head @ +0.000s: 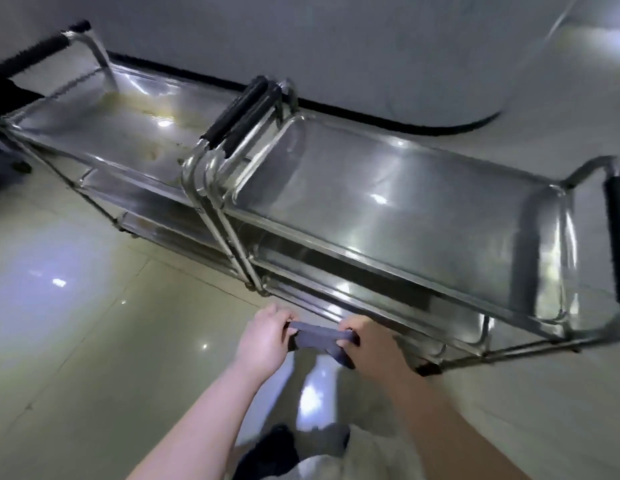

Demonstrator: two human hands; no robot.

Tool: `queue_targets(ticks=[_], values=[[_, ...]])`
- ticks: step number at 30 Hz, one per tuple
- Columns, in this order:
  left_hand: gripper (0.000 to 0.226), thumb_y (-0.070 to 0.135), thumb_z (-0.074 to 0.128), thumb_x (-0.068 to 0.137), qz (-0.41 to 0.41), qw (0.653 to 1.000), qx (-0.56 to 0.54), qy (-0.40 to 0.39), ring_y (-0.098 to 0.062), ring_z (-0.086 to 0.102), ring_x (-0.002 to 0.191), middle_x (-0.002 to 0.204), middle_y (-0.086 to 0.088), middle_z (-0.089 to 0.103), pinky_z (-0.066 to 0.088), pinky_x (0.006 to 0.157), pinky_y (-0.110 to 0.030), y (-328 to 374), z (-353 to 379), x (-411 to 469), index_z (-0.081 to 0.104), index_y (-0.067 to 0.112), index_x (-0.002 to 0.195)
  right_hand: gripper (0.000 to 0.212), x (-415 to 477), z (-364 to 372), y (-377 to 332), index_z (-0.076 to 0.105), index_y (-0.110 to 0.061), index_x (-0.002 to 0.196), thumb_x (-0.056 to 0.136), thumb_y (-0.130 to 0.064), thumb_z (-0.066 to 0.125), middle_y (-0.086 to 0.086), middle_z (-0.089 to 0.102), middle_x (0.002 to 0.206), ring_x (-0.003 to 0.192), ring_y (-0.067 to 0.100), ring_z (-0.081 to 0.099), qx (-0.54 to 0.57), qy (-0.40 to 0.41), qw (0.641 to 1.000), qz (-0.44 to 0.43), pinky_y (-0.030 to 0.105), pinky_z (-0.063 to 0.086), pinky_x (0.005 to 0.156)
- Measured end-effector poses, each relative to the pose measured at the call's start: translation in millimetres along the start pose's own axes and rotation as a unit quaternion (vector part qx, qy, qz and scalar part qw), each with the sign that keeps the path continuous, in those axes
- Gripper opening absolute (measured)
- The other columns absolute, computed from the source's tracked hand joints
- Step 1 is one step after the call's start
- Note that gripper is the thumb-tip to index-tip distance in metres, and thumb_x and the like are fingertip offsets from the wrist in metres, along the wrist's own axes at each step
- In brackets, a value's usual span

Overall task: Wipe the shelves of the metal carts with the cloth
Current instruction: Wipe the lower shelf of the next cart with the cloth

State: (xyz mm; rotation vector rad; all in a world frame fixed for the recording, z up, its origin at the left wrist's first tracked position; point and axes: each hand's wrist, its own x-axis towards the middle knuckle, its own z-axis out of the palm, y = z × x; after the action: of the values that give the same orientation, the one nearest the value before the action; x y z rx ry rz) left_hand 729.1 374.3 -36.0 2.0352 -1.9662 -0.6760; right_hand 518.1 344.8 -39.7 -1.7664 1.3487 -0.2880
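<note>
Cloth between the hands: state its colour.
The cloth is plain dark grey, slightly bluish; the head view shows it best.

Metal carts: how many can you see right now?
2. The left cart, stained brownish on top, and the right cart, nearer the camera, stand end to end. Others may be hidden past the dark left edge of the frame.

Glossy tiled floor (76,306), pale wall (336,36)
</note>
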Motion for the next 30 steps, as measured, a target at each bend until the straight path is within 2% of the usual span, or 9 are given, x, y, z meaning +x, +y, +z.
queue_targets(ticks=[4,10,12,15,19,22,25,28,30], values=[[0.011,0.017,0.058,0.093,0.072,0.996,0.000,-0.058,-0.022,0.052,0.089,0.090,0.000,0.054,0.041,0.071,-0.031,-17.2,10.8,22.6,0.067,0.020,0.099,0.011,-12.8,31.5,11.2,0.066,-0.018,0.095,0.086,-0.013,0.066,-0.006,0.061,0.089,0.083,0.012,0.054,0.037,0.115,0.988,0.099,0.026,0.038,0.072],[0.014,0.023,0.059,0.092,0.082,0.988,-0.009,-0.131,-0.018,0.055,0.082,0.085,0.007,0.053,0.040,0.062,-0.030,-17.6,48.4,45.1,0.066,0.032,0.100,0.029,-16.1,52.0,40.2,0.056,-0.036,0.084,0.086,-0.010,0.068,-0.017,0.055,0.082,0.082,0.012,0.056,0.092,0.170,0.963,0.188,0.025,0.042,0.072],[0.013,0.031,0.057,0.092,0.087,0.983,-0.028,-0.162,-0.019,0.055,0.085,0.087,0.006,0.053,0.046,0.068,-0.033,-21.5,77.1,52.9,0.065,0.034,0.101,0.024,-15.7,61.0,66.5,0.059,-0.033,0.088,0.087,-0.010,0.067,-0.011,0.061,0.083,0.083,0.015,0.059,0.129,0.168,0.951,0.223,0.025,0.042,0.070],[0.018,0.019,0.055,0.091,0.090,0.978,-0.008,-0.187,-0.025,0.054,0.094,0.095,0.000,0.052,0.045,0.074,-0.034,-17.9,135.0,76.9,0.064,0.027,0.104,0.015,-6.5,67.5,116.5,0.063,-0.025,0.093,0.089,-0.010,0.065,-0.007,0.063,0.083,0.085,0.018,0.061,0.156,0.168,0.938,0.258,0.025,0.042,0.069],[0.025,0.012,0.051,0.093,0.130,0.972,0.037,-0.190,-0.028,0.053,0.108,0.115,-0.007,0.052,0.046,0.084,-0.035,18.4,216.7,129.8,0.061,0.021,0.115,0.017,24.5,49.7,190.9,0.063,-0.010,0.110,0.093,-0.010,0.060,0.002,0.061,0.096,0.099,0.026,0.059,0.080,0.212,0.931,0.286,0.026,0.037,0.076],[0.030,0.011,0.054,0.092,0.166,0.978,-0.007,-0.125,-0.030,0.051,0.111,0.122,-0.010,0.053,0.045,0.087,-0.036,64.1,254.7,183.2,0.061,0.019,0.120,0.021,48.5,14.2,235.6,0.064,-0.011,0.113,0.092,-0.013,0.059,0.009,0.066,0.106,0.103,0.028,0.060,0.027,0.341,0.904,0.257,0.033,0.046,0.086],[0.031,0.013,0.054,0.092,0.213,0.975,-0.027,-0.051,-0.032,0.054,0.110,0.124,-0.011,0.056,0.042,0.089,-0.037,84.5,281.6,222.5,0.064,0.020,0.121,0.019,68.3,1.1,266.6,0.066,-0.011,0.109,0.090,-0.011,0.063,0.010,0.065,0.107,0.103,0.023,0.058,-0.011,0.453,0.874,0.173,0.026,0.044,0.088],[0.036,0.014,0.053,0.090,0.255,0.967,-0.011,-0.020,-0.033,0.057,0.111,0.128,-0.008,0.060,0.044,0.088,-0.036,57.5,314.7,255.2,0.065,0.027,0.121,0.021,98.2,24.3,312.5,0.068,-0.008,0.107,0.086,-0.008,0.068,0.012,0.065,0.107,0.105,0.030,0.055,-0.095,0.406,0.898,0.136,0.035,0.044,0.091],[0.046,0.018,0.050,0.088,0.255,0.966,0.042,-0.024,-0.030,0.049,0.126,0.140,-0.003,0.053,0.042,0.098,-0.037,23.0,338.8,282.6,0.059,0.034,0.130,0.024,119.2,42.1,345.1,0.069,-0.007,0.108,0.084,-0.008,0.068,0.013,0.066,0.105,0.101,0.033,0.058,-0.132,0.346,0.922,0.113,0.036,0.045,0.090]])
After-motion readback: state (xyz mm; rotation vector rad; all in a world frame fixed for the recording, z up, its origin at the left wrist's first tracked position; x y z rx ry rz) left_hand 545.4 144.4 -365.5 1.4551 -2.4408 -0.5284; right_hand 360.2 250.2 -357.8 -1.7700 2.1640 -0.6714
